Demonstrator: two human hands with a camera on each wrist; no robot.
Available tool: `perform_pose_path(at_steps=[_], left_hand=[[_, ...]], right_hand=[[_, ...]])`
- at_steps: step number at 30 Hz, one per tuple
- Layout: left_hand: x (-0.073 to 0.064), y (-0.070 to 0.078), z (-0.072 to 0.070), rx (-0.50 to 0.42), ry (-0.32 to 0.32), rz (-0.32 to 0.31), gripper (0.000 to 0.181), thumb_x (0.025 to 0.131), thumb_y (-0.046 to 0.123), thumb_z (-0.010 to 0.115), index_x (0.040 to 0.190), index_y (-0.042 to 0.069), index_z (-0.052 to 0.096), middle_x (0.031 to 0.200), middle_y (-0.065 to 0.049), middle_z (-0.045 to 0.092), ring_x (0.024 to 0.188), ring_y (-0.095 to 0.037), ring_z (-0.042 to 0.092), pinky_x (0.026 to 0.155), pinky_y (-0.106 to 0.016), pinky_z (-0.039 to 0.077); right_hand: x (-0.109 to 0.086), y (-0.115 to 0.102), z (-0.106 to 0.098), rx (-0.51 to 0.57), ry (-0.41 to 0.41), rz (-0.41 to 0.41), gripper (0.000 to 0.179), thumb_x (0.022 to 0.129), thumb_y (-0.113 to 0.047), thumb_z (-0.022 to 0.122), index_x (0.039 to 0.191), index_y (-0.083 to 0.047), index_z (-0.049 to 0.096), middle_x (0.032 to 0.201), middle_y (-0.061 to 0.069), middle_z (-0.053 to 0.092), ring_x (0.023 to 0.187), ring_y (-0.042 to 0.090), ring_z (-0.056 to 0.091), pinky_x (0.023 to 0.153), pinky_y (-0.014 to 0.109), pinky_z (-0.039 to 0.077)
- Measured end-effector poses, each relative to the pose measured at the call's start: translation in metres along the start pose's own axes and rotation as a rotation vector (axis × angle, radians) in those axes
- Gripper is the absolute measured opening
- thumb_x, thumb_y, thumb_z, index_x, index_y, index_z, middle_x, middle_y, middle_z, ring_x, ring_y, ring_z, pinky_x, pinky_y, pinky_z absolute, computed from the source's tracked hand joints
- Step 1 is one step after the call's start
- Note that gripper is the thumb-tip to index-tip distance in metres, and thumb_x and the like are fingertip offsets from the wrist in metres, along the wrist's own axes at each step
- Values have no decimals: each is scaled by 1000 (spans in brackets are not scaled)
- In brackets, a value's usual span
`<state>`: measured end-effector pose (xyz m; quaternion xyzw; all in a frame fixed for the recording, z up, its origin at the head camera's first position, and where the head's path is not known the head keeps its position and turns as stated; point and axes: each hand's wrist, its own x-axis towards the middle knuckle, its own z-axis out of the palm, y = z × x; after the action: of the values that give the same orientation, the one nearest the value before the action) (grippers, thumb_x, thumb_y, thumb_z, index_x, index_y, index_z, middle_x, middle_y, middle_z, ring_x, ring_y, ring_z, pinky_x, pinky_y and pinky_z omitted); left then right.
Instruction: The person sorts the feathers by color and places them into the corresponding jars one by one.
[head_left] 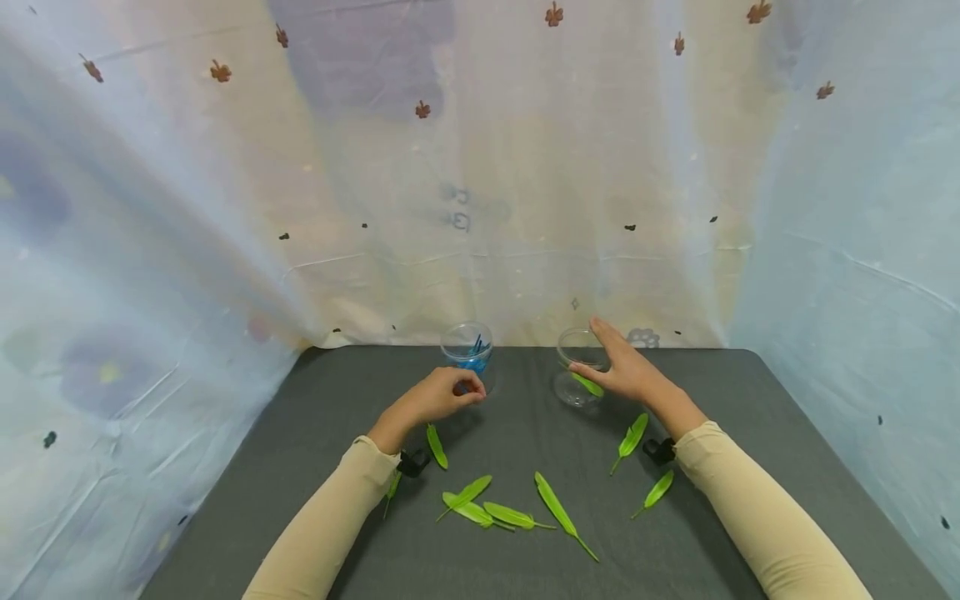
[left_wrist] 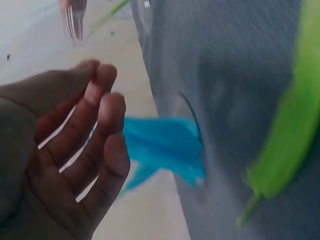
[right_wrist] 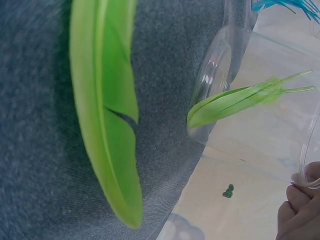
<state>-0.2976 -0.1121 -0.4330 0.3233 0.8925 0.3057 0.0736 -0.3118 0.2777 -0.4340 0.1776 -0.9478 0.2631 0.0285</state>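
My left hand (head_left: 442, 394) is curled beside a clear plastic cup (head_left: 452, 340) of blue feathers (head_left: 474, 364). In the left wrist view its thumb tip meets the index fingertip, with nothing visible between them; the blue feathers (left_wrist: 162, 145) show behind the fingers. My right hand (head_left: 626, 367) holds a second clear cup (head_left: 576, 398) near its rim, thumb and fingers spread about it. Inside that upright cup stand green feathers (right_wrist: 235, 102), their two bare stems pointing up in the right wrist view. Fingertips (right_wrist: 295, 195) bend at the rim there.
Several loose green feathers lie on the dark grey table (head_left: 510, 442): a long one (head_left: 553, 500) in front, a cluster (head_left: 471, 500) left of it, one (head_left: 437, 447) by the left forearm, and two (head_left: 633, 435) by the right wrist. A patterned curtain (head_left: 510, 167) hangs behind.
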Motion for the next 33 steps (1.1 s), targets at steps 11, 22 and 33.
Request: perform_pose_path(at_steps=[11,22,33], left_hand=[[-29,-34,-23,-7,-26,-61,19,108,23,69,114,7,77,108,-9,76,92,-19,69,79,-38,56],[-39,-71,-29,46,-33,-130,10,103,12,74,113,9,76,108,0,74,99,-19,71,83,-40,59],[-39,-81,-28,121,-65,-191,11,98,12,80,107,13,75,107,1,72,102,-21,68,92,-47,57]], right_hand=[[-1,-2,-3,-3,-5,6,113,99,-69,65,174,-8,5,180,16,3,165,45,6,125,74,18],[0,0,-2,-4,-8,13,114,99,-70,64,174,-9,4,180,16,2,165,45,5,125,75,17],[-1,-1,-1,-6,-4,14,115,98,-71,65,174,-10,4,181,15,2,165,44,6,125,74,19]])
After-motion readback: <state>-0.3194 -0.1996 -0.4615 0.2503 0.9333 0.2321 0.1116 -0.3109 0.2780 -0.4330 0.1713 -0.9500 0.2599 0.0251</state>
